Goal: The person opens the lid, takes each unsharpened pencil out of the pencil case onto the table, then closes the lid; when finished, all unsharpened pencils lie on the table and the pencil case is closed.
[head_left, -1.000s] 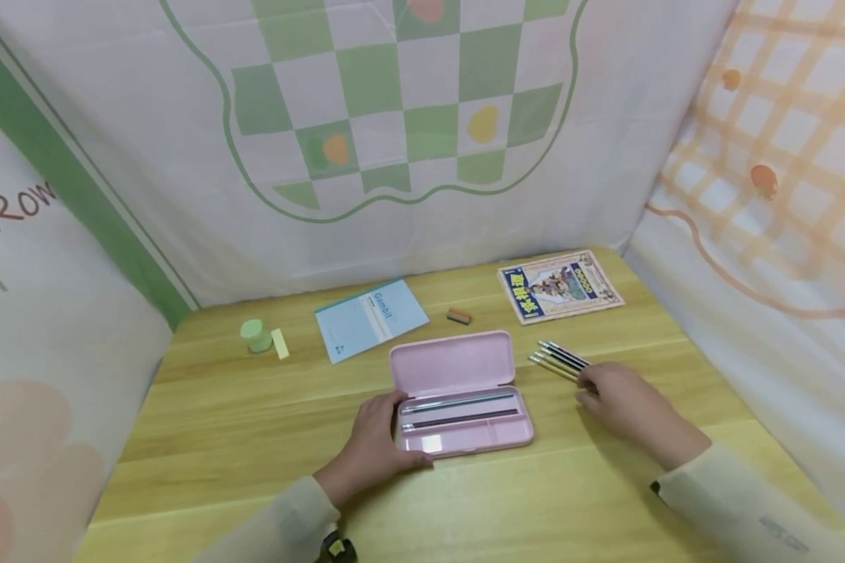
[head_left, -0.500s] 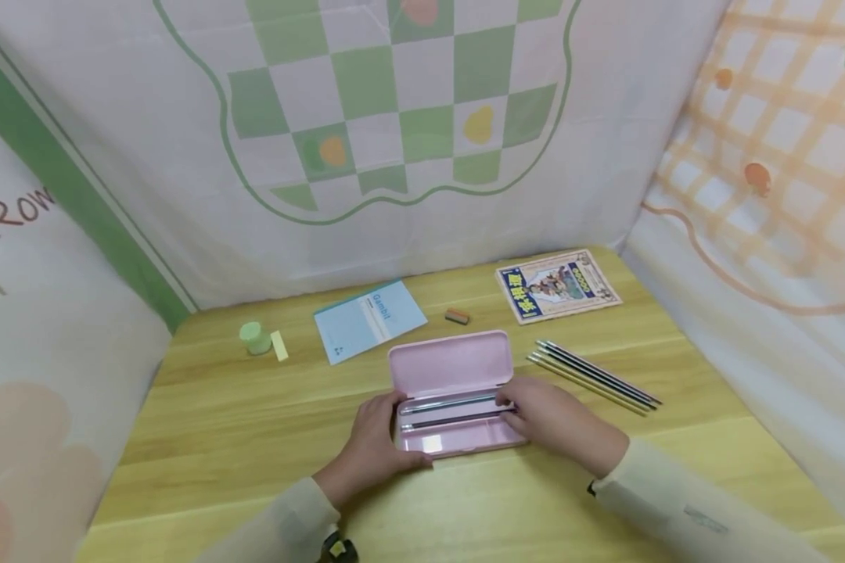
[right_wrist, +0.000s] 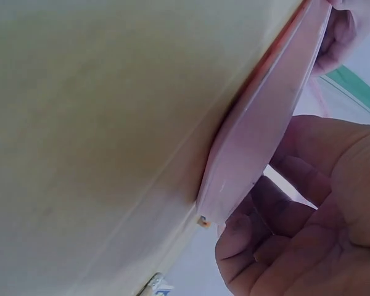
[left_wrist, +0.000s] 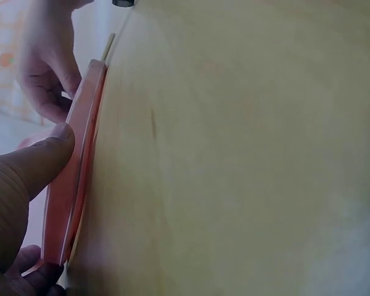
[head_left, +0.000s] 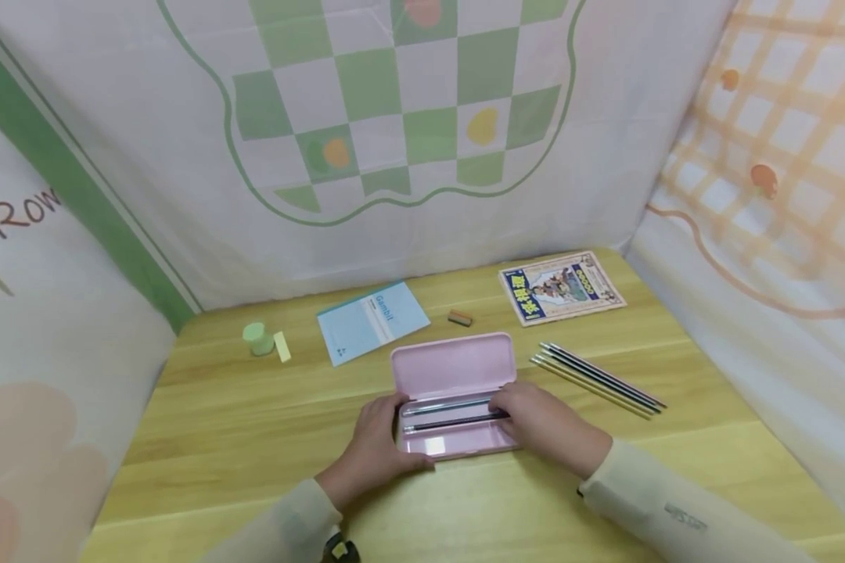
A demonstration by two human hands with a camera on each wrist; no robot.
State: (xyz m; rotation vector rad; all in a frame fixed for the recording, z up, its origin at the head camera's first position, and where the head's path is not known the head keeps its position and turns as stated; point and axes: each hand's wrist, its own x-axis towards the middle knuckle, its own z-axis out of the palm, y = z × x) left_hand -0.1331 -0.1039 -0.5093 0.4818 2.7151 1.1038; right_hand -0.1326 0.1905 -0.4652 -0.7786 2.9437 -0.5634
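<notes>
An opened pink pencil case (head_left: 454, 367) lies mid-table in the head view, its lid tipped back. In its tray are a dark pencil (head_left: 444, 424) and a greenish one (head_left: 445, 407). My left hand (head_left: 375, 442) grips the case's left end, thumb along the front edge; the left wrist view shows the thumb (left_wrist: 49, 154) on its side wall. My right hand (head_left: 545, 426) reaches into the right end with curled fingers, over the pencils' right ends. In the right wrist view its fingers (right_wrist: 283, 203) bend over the rim; their tips are hidden, so a pinch cannot be confirmed.
Several loose pencils (head_left: 598, 381) lie right of the case. Behind it are a blue notebook (head_left: 373, 322), a small orange-and-dark block (head_left: 460, 318) and a comic-style booklet (head_left: 563, 288). A green round container (head_left: 258, 339) and a pale yellow strip (head_left: 282, 346) sit at the left.
My right hand has left the loose pencils on the table and moved left into the case's right end, shifting slightly further left since. My left hand has kept its grip on the case.
</notes>
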